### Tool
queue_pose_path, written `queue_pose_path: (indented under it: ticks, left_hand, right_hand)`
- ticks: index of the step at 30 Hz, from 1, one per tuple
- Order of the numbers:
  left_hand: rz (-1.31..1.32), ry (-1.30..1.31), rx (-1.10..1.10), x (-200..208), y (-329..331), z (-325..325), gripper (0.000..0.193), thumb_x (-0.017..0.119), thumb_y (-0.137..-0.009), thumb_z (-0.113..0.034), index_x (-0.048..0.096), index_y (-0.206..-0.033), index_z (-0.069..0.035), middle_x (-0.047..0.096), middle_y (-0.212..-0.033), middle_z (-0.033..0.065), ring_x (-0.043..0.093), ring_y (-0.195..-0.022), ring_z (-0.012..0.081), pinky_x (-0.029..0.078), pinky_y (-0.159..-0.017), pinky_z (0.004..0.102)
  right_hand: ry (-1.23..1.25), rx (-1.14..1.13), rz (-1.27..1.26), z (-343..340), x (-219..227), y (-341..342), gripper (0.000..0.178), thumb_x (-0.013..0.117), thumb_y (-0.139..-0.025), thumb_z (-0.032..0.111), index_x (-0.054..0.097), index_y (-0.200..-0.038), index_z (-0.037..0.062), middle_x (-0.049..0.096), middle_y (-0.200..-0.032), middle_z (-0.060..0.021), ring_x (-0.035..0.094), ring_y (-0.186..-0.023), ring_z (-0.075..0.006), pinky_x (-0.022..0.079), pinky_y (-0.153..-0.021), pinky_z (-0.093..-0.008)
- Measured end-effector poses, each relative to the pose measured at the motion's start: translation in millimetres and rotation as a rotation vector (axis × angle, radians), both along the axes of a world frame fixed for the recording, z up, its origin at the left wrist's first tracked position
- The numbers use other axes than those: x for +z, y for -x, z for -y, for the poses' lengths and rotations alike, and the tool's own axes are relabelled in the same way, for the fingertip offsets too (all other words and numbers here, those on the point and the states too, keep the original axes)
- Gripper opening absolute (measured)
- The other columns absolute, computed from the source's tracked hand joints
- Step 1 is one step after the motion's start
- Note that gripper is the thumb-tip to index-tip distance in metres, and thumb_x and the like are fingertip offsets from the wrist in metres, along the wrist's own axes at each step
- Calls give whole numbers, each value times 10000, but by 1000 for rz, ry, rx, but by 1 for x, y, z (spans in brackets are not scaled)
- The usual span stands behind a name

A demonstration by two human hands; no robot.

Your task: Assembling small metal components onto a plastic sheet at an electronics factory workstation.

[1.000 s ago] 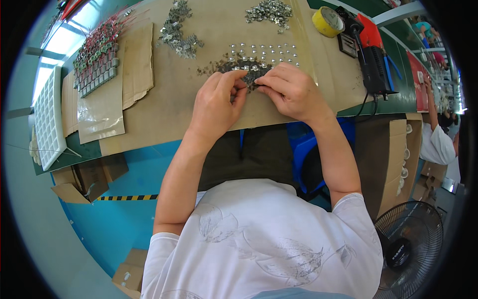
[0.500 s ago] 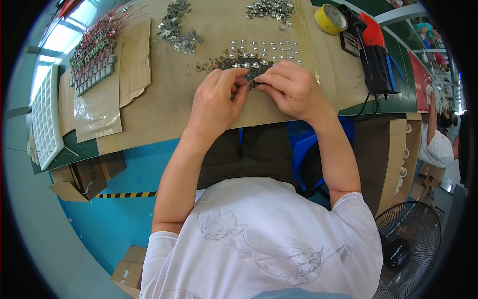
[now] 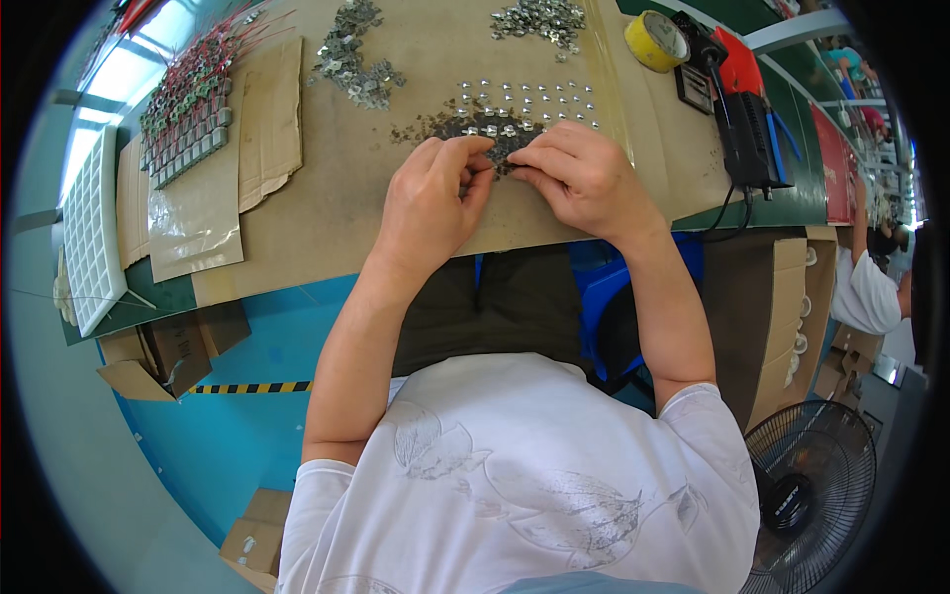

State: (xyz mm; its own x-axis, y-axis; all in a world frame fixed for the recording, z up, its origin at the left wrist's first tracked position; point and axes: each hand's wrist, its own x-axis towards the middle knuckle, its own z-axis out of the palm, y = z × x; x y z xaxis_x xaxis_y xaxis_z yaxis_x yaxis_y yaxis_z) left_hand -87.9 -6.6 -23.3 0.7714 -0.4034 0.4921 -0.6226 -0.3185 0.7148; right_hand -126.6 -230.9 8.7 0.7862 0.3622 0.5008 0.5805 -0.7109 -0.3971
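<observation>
My left hand (image 3: 431,203) is closed, thumb and fingertips pinched together at the near edge of a pile of tiny dark parts (image 3: 447,126). Facing it from the other side of that pile, my right hand (image 3: 586,180) is also in a pinch. Whatever the fingertips hold is too small to make out. Just beyond my hands, small shiny metal pieces (image 3: 527,99) stand in neat rows on the brown board (image 3: 327,188). Farther off lie two loose heaps of silvery metal parts, a left heap (image 3: 368,79) and a right heap (image 3: 539,22).
At left, small motors with red wires (image 3: 188,134) stand on cardboard beside a white grid tray (image 3: 94,233). Yellow tape (image 3: 656,40) and a black soldering station (image 3: 754,144) are at right. A fan (image 3: 807,500) stands at lower right; a co-worker's sleeve (image 3: 869,292) shows behind.
</observation>
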Motion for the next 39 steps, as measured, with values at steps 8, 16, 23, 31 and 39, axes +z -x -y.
queue_pose_path:
  ticks: [8,16,23,31,39]
  left_hand:
    - [-4,-5,8,-1,0,0,313,833,-838,51,755,-1129,-35,760,-923,75,741,-799,204,619,-730,329]
    - [-5,16,-6,-1,0,0,318,815,-834,39,722,-1125,-48,722,-879,99,729,-814,280,606,-715,400]
    - [24,-13,1,-2,-1,0,227,846,-846,36,777,-1043,-52,756,-935,82,737,-796,220,622,-721,342]
    - [144,-2,-44,-3,-3,0,191,848,-804,32,801,-968,-54,757,-968,67,722,-894,283,597,-766,403]
    - [139,-8,-44,-1,-1,-2,218,851,-790,45,828,-982,-55,760,-986,64,709,-884,272,590,-769,388]
  right_hand:
    - [15,6,-1,-1,3,0,192,867,-814,81,790,-990,62,749,-922,-96,723,-858,-311,593,-736,-416]
    - [46,10,15,-3,3,0,191,853,-816,87,792,-995,60,737,-907,-85,716,-847,-299,593,-722,-405]
    - [265,4,83,-5,6,3,197,752,-855,88,808,-1043,67,690,-896,-70,688,-833,-276,588,-687,-397]
    - [197,-27,-28,-12,5,4,148,741,-883,94,784,-1017,52,646,-892,-90,684,-841,-293,579,-698,-424]
    - [111,-141,-178,-20,12,9,131,799,-905,105,773,-1013,36,646,-903,-115,690,-833,-329,577,-716,-448]
